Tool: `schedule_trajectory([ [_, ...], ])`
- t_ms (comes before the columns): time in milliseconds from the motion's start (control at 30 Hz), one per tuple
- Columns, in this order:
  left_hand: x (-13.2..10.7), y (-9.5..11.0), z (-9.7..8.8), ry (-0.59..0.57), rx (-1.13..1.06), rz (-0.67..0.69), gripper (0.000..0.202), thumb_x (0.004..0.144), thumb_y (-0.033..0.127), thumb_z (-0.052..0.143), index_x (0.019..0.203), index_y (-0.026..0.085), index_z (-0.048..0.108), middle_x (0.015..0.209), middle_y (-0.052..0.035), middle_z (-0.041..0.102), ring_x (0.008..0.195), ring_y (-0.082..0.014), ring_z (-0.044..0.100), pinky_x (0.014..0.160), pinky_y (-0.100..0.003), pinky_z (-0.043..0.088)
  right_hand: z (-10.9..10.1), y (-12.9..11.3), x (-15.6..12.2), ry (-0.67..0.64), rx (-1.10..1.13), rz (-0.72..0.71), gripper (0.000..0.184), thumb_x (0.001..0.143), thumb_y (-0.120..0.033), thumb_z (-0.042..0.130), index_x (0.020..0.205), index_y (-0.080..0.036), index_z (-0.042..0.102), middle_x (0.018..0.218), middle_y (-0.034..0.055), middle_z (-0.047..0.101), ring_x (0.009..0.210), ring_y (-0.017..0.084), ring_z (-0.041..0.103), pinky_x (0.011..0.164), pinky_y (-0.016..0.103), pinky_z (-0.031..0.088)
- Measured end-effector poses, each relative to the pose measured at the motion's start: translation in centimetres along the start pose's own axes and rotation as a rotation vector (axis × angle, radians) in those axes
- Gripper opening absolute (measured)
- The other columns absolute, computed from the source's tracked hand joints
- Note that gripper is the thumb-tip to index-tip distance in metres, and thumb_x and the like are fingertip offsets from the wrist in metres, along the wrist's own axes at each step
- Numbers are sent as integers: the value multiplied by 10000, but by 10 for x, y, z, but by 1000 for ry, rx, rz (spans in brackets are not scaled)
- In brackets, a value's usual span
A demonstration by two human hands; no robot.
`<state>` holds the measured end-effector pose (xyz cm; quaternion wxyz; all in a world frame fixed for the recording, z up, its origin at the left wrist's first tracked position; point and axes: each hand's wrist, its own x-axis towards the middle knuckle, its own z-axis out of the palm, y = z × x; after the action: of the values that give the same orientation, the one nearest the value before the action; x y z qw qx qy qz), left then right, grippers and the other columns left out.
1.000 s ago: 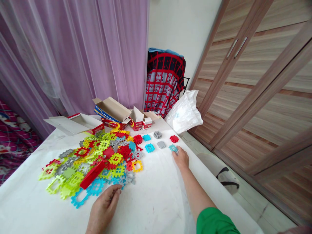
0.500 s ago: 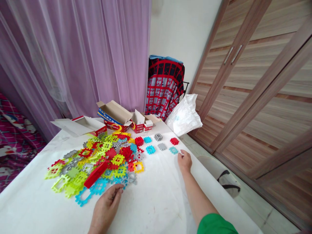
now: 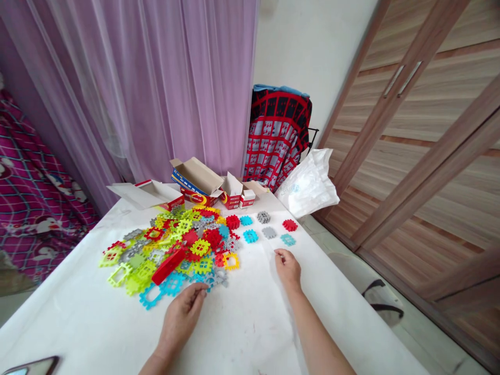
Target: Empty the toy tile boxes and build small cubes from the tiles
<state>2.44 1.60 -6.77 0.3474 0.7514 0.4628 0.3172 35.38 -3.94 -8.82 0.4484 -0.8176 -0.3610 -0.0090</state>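
Pile of interlocking plastic tiles [image 3: 175, 250]: flat, toothed-edge squares and open frames in lime, yellow, red, grey and blue, heaped loosely and overlapping on the white surface [image 3: 250, 323]. One long red piece [image 3: 169, 265] lies tilted across the near part of the pile. A blue frame [image 3: 150, 297] sits at the near edge.

Set apart to the right, lying flat and separate: red tile [image 3: 233, 222], blue tile [image 3: 246, 220], grey tile [image 3: 263, 216], red tile [image 3: 289, 225], blue tile [image 3: 250, 236], grey tile [image 3: 269, 232], teal tile [image 3: 288, 239].
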Motion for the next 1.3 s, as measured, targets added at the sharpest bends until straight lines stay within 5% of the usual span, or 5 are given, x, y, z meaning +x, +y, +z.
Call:
schedule_trajectory([
  [200, -1, 8, -2, 2, -19, 0, 299, 814, 451, 461, 896, 253, 669, 741, -1, 720, 677, -172, 667, 652, -278, 539, 14, -25, -16, -127, -50, -78, 294, 787, -303, 426, 870, -236, 700, 933, 28, 716, 743, 167, 622, 741, 285, 478],
  [467, -3, 12, -3, 5, -12, 0, 284, 826, 428, 447, 889, 259, 667, 742, 9, 718, 675, -160, 655, 647, -265, 510, 44, -59, -28, -141, 52, -198, 313, 791, -276, 450, 974, -204, 694, 1052, 55, 677, 686, 140, 601, 751, 276, 499],
  [800, -4, 13, -4, 8, -8, 16, 267, 820, 406, 453, 880, 263, 671, 746, 10, 729, 690, -161, 662, 643, -266, 507, 62, -79, -24, -315, -175, -337, 413, 821, -184, 534, 1185, -340, 651, 1342, 11, 546, 1041, 159, 613, 873, 259, 488],
  [1000, -5, 10, -3, 8, -14, 23, 268, 820, 402, 456, 899, 260, 669, 757, 11, 731, 703, -164, 671, 652, -266, 516, 64, -83, -20, -368, -214, -403, 310, 848, -220, 563, 1108, -344, 680, 1189, -3, 631, 1029, 156, 607, 861, 259, 482],
  [1300, -5, 13, -4, 8, -6, 25, 259, 826, 388, 456, 892, 259, 670, 762, 15, 739, 702, -158, 677, 641, -257, 515, 62, -81, -23, -268, -114, -412, 238, 898, -313, 478, 1015, -246, 675, 1045, 43, 644, 880, 152, 622, 785, 240, 467],
])
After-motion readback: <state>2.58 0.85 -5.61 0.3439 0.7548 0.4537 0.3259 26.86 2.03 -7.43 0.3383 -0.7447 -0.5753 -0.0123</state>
